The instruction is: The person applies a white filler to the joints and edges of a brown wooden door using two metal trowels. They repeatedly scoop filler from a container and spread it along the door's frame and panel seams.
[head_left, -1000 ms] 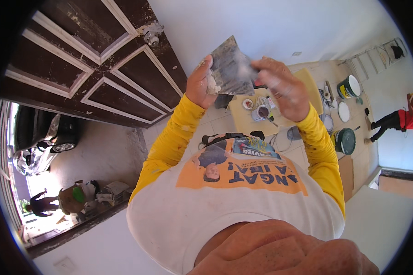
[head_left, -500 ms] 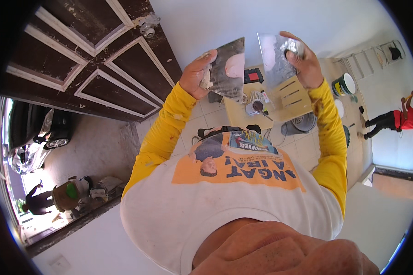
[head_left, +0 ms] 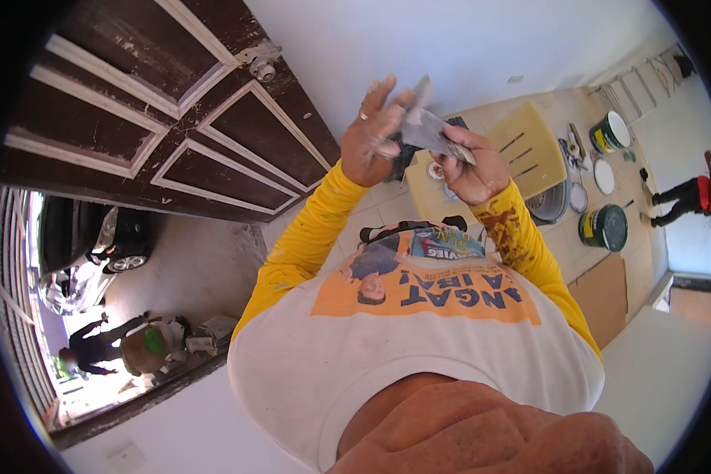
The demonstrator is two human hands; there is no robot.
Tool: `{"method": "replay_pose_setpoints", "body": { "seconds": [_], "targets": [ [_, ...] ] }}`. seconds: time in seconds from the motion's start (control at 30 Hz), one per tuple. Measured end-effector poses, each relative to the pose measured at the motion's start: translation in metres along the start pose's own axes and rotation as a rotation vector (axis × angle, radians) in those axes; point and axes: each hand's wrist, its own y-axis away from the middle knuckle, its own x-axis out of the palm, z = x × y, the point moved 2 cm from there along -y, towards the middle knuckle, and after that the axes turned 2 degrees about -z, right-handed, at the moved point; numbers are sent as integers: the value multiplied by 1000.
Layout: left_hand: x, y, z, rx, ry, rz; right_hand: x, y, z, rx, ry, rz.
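In front of my chest, both hands are raised close together, each with a flat metal putty blade. My right hand (head_left: 482,167) grips the grey blade (head_left: 430,131) by its near end, thumb on top. Motion blurs my left hand (head_left: 365,144); its fingers are bent around the edge of a paler putty blade (head_left: 420,93), partly hidden behind them. The two blades cross or touch between the hands; which lies in front is hard to make out. Putty shows on the left fingers.
A brown panelled door (head_left: 213,130) stands at left. Beyond my hands is a yellow plastic chair (head_left: 547,130). Buckets (head_left: 603,227) and a cardboard sheet (head_left: 604,294) lie to the right, near a ladder (head_left: 636,93). A red-shirted person (head_left: 707,193) stands far right, another person (head_left: 95,344) outside.
The hands have come together from apart, bringing the two blades against or across each other. Both blades have turned from facing me broadside, and the pink putty patches no longer show.
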Motion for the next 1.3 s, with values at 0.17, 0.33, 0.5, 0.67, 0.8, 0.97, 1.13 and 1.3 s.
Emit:
{"method": "replay_pose_setpoints", "body": {
  "seconds": [0.17, 0.33, 0.5, 0.67, 0.8, 0.97, 1.13, 1.3],
  "targets": [
    [-11, 7, -9, 10, -139, 253, 8, 7, 27, -134, -36, 62],
    [-24, 36, -4, -279, -200, 144, 37, 16, 49, -770, -18, 70],
    [0, 4, -4, -851, 997, -789, 20, -10, 8, -1514, 656, -336],
    [10, 23, 18, -927, 705, -903, 40, -18, -12, -1566, 1015, -134],
    [-10, 37, 24, -557, 560, -557, 40, -5, 9, -1329, 1873, 137],
    [-3, 39, 26, -1022, 716, -918, 61, 8, 41, -916, 1672, -94],
    [-17, 25, 45, -758, 761, -766, -31, -14, 7, -804, 2335, 213],
    [-20, 20, 35, -763, 777, -835, -5, 1, 43, -1049, 1273, -301]
  ]
}}
